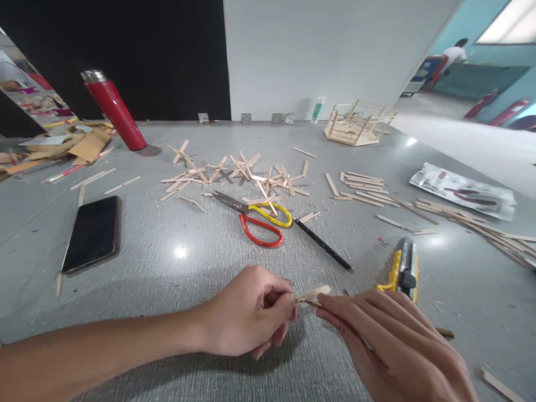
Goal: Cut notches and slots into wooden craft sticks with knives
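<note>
My left hand [262, 312] is closed, pinching the end of a small pale wooden stick [320, 291] between thumb and fingertips. My right hand [393, 340] is closed round a thin, brownish tool; its rear end [444, 333] sticks out past the knuckles, and its narrow tip meets the stick near my left fingertips. The palm hides most of this tool, so its kind is unclear. Beyond my hands lie scissors [262, 244] with one red and one yellow handle, and a black pencil-like rod [322, 244]. A yellow box cutter [405, 269] rests just past my right hand.
Cut wooden sticks [251, 173] are scattered mid-table, with more sticks [364, 187] at right. Farther back stand a stick-built frame [358, 125], a small tube [317, 110] and a red flask [114, 111]. A phone [92, 233] lies left, a silver packet [463, 191] right. People are in the background.
</note>
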Demonstrator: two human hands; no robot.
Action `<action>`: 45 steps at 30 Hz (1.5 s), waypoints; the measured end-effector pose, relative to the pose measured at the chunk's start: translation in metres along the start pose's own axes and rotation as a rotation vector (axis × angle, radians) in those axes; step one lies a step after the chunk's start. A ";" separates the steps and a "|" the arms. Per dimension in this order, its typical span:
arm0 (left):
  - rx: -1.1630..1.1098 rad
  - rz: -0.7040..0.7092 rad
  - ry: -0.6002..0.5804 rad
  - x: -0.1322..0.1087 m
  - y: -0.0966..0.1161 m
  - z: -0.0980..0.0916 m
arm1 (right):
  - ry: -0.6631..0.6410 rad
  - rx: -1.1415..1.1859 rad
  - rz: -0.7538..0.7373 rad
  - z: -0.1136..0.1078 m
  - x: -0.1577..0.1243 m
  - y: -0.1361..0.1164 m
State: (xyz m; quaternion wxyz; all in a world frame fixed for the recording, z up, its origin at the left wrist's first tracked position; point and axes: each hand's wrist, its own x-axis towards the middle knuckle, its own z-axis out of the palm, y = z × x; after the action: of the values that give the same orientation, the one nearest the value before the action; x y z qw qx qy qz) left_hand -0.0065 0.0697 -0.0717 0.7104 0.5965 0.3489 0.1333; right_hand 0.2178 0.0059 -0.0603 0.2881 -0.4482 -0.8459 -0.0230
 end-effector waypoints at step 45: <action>0.688 0.772 0.178 -0.012 -0.008 0.010 | -0.369 0.812 0.874 -0.021 0.015 -0.002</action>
State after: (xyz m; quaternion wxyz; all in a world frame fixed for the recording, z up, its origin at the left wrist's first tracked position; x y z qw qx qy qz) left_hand -0.0109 0.0531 -0.0745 0.3402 0.8670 0.1863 0.3130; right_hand 0.2198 0.0099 -0.0350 0.2676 -0.6042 -0.5613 0.4983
